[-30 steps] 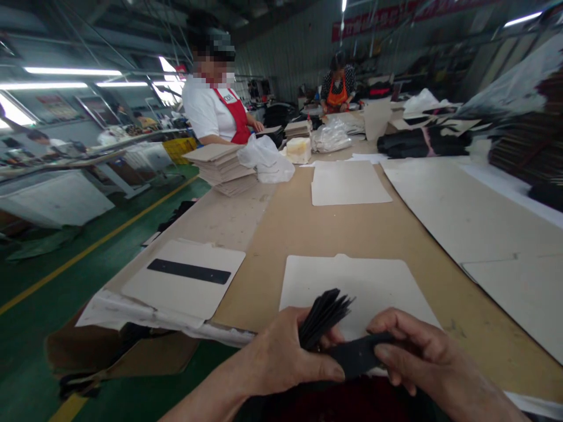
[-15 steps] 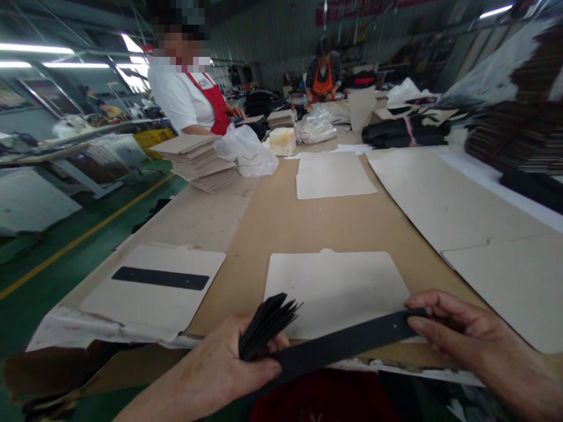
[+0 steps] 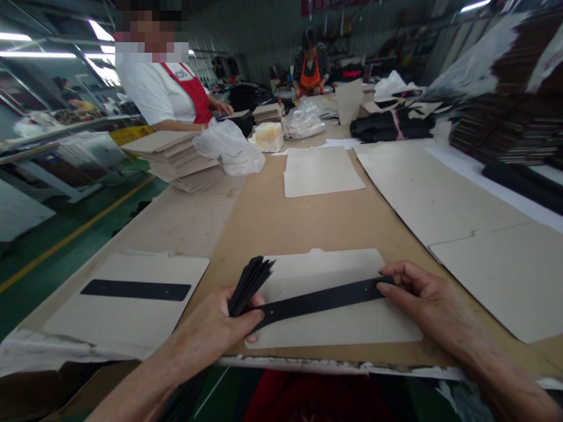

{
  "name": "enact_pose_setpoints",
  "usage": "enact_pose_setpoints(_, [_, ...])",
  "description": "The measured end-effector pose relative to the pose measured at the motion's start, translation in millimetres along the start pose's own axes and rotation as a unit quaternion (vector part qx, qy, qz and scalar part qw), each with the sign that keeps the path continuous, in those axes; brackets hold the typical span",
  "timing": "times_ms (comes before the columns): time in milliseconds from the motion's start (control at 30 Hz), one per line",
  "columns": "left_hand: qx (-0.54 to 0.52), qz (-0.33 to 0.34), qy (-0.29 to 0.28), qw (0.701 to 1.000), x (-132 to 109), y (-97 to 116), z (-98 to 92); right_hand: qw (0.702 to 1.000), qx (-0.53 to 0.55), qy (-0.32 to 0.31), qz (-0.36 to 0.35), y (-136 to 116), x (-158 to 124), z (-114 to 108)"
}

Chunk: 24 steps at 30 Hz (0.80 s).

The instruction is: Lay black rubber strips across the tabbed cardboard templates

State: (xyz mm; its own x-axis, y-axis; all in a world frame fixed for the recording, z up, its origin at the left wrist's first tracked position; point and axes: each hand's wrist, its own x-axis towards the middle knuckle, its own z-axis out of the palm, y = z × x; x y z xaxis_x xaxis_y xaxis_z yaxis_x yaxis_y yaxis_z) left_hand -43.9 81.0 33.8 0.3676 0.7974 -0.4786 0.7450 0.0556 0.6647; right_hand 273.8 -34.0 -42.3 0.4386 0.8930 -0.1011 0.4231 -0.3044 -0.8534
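A long black strip (image 3: 323, 298) with small holes is stretched between my hands, over a pale board (image 3: 334, 328) near the table's front edge. My left hand (image 3: 231, 322) is closed round a bundle of black strips (image 3: 250, 284) and pinches the long strip's left end. At the other end, my right hand (image 3: 411, 290) holds the strip between thumb and fingers. Whether the strip touches the board is hard to tell. To the left, another black strip (image 3: 136, 289) lies flat across a second pale board (image 3: 118, 319).
Farther back are a single board (image 3: 323, 173), a stack of boards (image 3: 176, 158), a clear plastic bag (image 3: 231, 146) and a yellowish block (image 3: 269, 136). Large sheets (image 3: 440, 193) cover the right side. A person in a red apron (image 3: 187, 94) stands at back left, another in orange (image 3: 310, 76) behind.
Both hands have moved forward and left with the long strip, which is now over the middle of the board. The whole view has shifted a little, so the scene sits farther left.
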Motion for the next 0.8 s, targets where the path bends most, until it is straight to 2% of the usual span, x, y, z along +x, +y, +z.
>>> enact_pose_setpoints(167, [0.007,0.012,0.024,1.000,13.7,-2.7,1.5,0.999,-0.031,0.012,0.003,2.5,5.0,2.7])
enact_pose_setpoints(433, [0.012,-0.006,0.051,0.999,19.3,-2.9,5.6,0.993,-0.102,0.055,-0.020,-6.6,5.9,6.6])
enact_pose_setpoints(800, [0.015,-0.010,0.074,0.997,25.8,-9.5,9.1,0.990,-0.126,0.059,-0.022,-5.9,5.4,8.4])
